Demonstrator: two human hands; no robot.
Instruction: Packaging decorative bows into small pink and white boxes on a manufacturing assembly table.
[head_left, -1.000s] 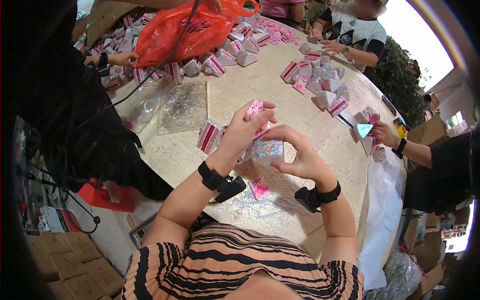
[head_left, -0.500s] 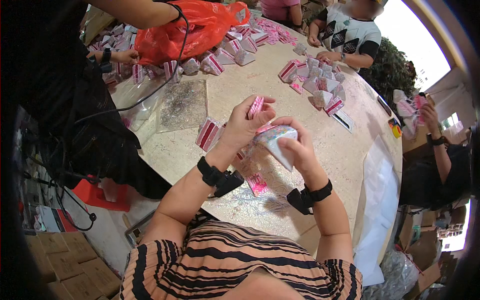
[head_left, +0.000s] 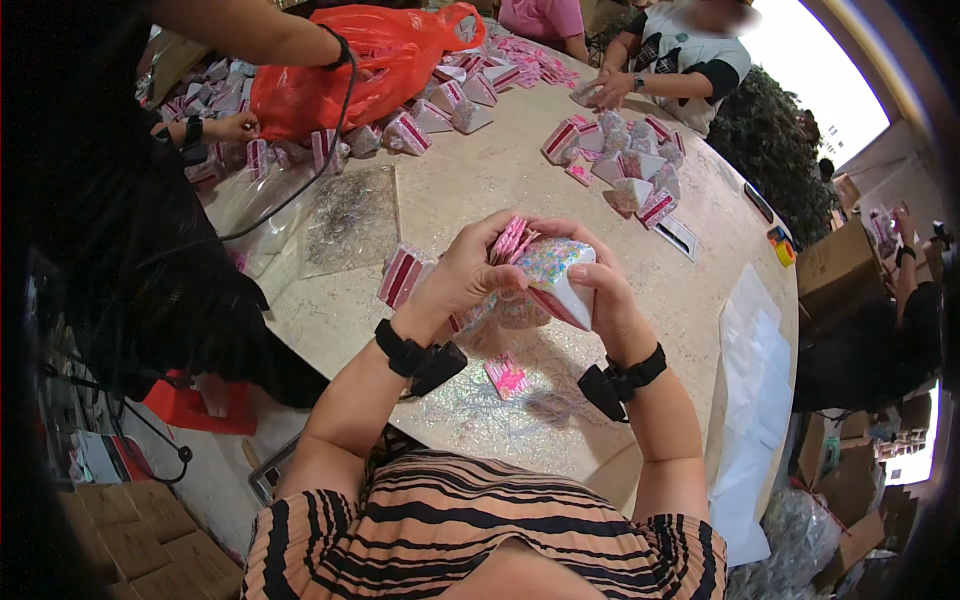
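My left hand (head_left: 468, 268) and my right hand (head_left: 598, 290) meet above the round stone table (head_left: 500, 180). Together they grip a small wedge-shaped box (head_left: 556, 275) with a confetti-patterned top and a white side. My left fingers also pinch a pink striped card piece (head_left: 510, 240) at the box's upper edge. Below the hands a small pink tag (head_left: 506, 374) lies on a glittery clear sheet (head_left: 500, 400). A finished pink and white wedge box (head_left: 402, 275) stands just left of my left wrist.
Several similar wedge boxes (head_left: 625, 165) are grouped at the far right and far left of the table beside an orange plastic bag (head_left: 350, 65). Other people's hands work at the far edge (head_left: 605, 88) and left (head_left: 232, 126). A clear bag (head_left: 350, 215), white sheets (head_left: 755, 380) and cardboard boxes (head_left: 835, 270) lie around.
My hands have lifted and turned the box, so its white side now faces me. The person at the left has reached over the orange bag.
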